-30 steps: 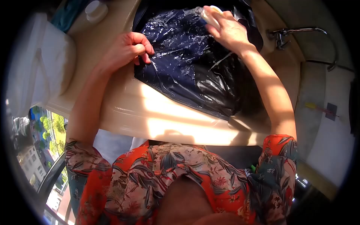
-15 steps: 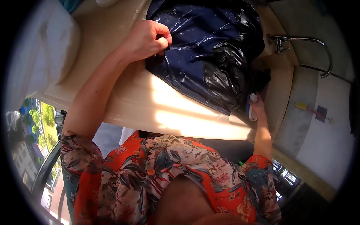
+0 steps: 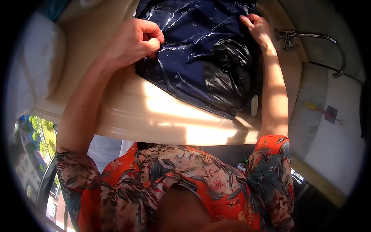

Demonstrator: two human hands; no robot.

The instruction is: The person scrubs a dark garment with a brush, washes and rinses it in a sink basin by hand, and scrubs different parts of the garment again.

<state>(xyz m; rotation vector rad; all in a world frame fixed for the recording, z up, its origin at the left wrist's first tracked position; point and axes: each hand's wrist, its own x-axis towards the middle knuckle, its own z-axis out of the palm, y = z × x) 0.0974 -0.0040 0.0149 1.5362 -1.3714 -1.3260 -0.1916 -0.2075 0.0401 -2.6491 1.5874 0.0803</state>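
A wet, dark blue and black garment [image 3: 189, 58] is spread over the beige basin [image 3: 170, 123], glossy and wrinkled. My left hand [image 3: 139, 40] pinches its left edge between thumb and fingers. At the garment's upper right my right hand [image 3: 257, 28] has its thumb and forefinger apart, with the fingertips at the fabric and no brush in them. A small whitish brush [image 3: 254, 105] lies near the basin's right side, below the right hand and beside the garment's lower right part.
A chrome faucet [image 3: 313, 34] curves out at the right. Beyond the basin's right side, a yellow-and-pink item [image 3: 317, 108] lies by a grey square. White fabric [image 3: 38, 58] hangs at the left, with a teal item [image 3: 53, 8] above it.
My right hand moved from scrubbing the garment's top down to the lower right, let go of the brush there, and came back up to the fabric. My left hand kept its pinch.
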